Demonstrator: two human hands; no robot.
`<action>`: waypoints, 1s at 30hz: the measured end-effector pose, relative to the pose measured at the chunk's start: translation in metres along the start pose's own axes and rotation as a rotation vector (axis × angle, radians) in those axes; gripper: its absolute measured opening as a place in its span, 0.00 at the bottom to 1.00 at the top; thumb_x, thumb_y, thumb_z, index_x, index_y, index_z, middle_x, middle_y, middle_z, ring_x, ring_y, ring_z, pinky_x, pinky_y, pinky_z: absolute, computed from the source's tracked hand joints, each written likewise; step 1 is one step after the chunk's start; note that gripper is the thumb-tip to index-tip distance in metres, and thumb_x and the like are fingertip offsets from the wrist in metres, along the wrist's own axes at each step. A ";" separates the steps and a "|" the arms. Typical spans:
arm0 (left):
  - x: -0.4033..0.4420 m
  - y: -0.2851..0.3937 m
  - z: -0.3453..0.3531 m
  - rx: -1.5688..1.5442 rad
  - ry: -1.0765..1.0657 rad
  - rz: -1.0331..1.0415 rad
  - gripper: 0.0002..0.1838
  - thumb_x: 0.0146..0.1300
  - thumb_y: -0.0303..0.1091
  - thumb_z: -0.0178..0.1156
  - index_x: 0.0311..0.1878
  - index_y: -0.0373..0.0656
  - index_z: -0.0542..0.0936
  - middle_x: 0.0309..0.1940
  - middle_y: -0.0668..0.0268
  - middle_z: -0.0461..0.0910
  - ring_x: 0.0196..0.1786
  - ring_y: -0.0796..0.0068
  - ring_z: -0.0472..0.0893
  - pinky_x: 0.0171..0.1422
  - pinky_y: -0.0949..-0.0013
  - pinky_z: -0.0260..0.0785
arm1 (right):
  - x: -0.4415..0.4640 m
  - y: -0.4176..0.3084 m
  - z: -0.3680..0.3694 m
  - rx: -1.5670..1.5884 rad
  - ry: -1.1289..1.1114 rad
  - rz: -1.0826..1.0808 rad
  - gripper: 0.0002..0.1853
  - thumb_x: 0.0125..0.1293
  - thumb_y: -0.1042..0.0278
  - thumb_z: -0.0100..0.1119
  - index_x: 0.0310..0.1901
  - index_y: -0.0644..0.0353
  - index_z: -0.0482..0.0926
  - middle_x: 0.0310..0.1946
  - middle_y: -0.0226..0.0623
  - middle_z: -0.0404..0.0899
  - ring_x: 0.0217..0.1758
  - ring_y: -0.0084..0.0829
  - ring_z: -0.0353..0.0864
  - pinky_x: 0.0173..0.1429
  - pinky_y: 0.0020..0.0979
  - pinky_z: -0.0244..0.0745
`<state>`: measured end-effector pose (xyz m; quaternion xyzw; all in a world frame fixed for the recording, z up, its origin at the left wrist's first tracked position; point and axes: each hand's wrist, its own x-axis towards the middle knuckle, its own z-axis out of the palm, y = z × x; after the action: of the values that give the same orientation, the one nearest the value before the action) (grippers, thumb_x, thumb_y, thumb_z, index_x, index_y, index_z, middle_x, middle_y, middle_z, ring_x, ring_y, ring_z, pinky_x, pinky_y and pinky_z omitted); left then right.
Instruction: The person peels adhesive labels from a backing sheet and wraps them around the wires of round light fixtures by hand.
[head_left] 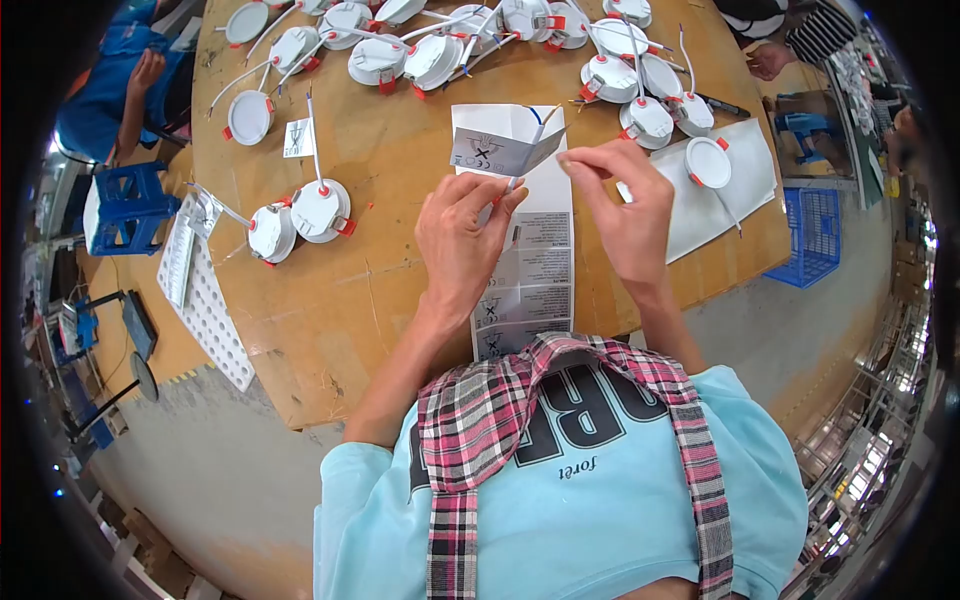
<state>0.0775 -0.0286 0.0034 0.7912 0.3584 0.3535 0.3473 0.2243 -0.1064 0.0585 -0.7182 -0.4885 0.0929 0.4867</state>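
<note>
A long strip of printed labels (530, 262) runs from the table's front edge up between my hands, its far end folded up. My left hand (462, 232) pinches a cable (522, 172) beside the folded label (488, 150); the cable's bare wire ends point up and away. To the right of the folded label is my right hand (628, 205), raised with thumb and forefinger close together; whether anything is between them is too small to tell. Two round white lamps (320, 211) with red clips lie left of my left hand.
Many white lamps (434, 62) with cables cover the table's far side. One lamp (709, 162) rests on a white sheet (740, 205) at the right, near a black pen (722, 104). Other people (122, 85) sit at the left and far right. A blue crate (808, 238) stands right.
</note>
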 end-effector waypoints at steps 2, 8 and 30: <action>-0.001 0.004 0.001 0.051 0.020 0.025 0.06 0.55 0.34 0.70 0.36 0.46 0.87 0.32 0.70 0.83 0.37 0.69 0.79 0.41 0.66 0.68 | -0.002 -0.003 0.005 0.009 0.000 0.023 0.05 0.58 0.76 0.68 0.36 0.63 0.85 0.31 0.37 0.81 0.30 0.29 0.80 0.35 0.28 0.75; -0.008 0.009 0.003 0.156 -0.002 0.014 0.07 0.55 0.34 0.71 0.36 0.46 0.88 0.32 0.69 0.84 0.37 0.68 0.80 0.42 0.66 0.71 | -0.005 -0.005 0.006 0.039 0.041 0.132 0.11 0.59 0.75 0.68 0.44 0.62 0.84 0.32 0.34 0.81 0.33 0.24 0.79 0.40 0.25 0.74; -0.012 0.000 0.015 0.092 0.019 0.055 0.08 0.55 0.34 0.70 0.36 0.44 0.84 0.28 0.68 0.77 0.37 0.68 0.76 0.46 0.63 0.63 | 0.003 0.008 0.012 0.090 -0.052 0.098 0.09 0.55 0.73 0.71 0.35 0.64 0.80 0.32 0.36 0.80 0.35 0.28 0.80 0.42 0.28 0.76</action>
<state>0.0839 -0.0428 -0.0085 0.8123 0.3558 0.3538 0.2974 0.2234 -0.0973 0.0470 -0.7160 -0.4607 0.1569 0.5005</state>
